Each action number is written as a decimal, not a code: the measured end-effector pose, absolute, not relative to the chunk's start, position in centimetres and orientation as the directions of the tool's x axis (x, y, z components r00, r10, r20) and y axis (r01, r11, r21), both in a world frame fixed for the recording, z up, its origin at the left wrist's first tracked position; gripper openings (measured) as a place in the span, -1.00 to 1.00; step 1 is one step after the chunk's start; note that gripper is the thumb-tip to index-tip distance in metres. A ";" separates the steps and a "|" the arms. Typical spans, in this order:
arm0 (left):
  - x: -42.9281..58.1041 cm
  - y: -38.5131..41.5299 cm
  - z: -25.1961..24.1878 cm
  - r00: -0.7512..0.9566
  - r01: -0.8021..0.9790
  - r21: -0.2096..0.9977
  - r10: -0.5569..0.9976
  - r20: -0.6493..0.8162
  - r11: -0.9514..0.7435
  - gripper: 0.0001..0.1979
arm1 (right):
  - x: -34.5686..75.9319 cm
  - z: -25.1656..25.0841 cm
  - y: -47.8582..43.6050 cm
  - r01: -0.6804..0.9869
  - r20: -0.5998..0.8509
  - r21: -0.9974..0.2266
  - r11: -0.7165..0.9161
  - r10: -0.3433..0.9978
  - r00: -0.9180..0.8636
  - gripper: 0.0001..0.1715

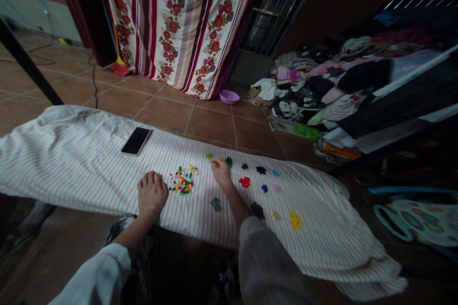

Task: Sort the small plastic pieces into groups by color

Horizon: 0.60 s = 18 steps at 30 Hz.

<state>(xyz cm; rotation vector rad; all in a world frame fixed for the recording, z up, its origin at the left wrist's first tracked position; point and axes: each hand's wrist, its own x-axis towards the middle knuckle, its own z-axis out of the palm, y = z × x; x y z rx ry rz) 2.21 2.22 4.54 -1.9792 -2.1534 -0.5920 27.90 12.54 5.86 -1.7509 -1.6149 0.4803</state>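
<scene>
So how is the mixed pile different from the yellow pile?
The mixed pile has many colours, but the yellow pile has just one. The mixed pile spreads wider; the yellow pile is smaller. The mixed pile lies right beside the left hand, while the yellow pile is away from both hands. Both lie on the striped cloth.

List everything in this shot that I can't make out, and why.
All in the head view:
- Right hand: whether it pinches a piece; too small, fingers in the way.
- Left hand: what, if anything, lies beneath; the hand hides it.
- Mixed pieces: exact count; too small and crowded.
- Pale plastic object: full shape; right edge cuts it.
</scene>
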 end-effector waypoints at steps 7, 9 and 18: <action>2.1 2.3 4.7 -0.118 0.981 0.191 0.920 0.374 0.048 -0.78 | 23.0 5.9 10.3 0.739 0.115 -0.629 0.242 0.969 -0.220 -0.76; 2.2 2.3 4.7 -0.120 0.981 0.188 0.919 0.375 0.051 -0.78 | 22.5 5.9 9.8 0.778 0.069 -0.575 0.255 0.962 -0.264 -0.75; 2.1 2.2 4.7 -0.109 0.983 0.177 0.918 0.381 0.043 -0.79 | 21.2 6.6 8.9 0.869 -0.044 -0.444 0.219 0.963 -0.265 -0.76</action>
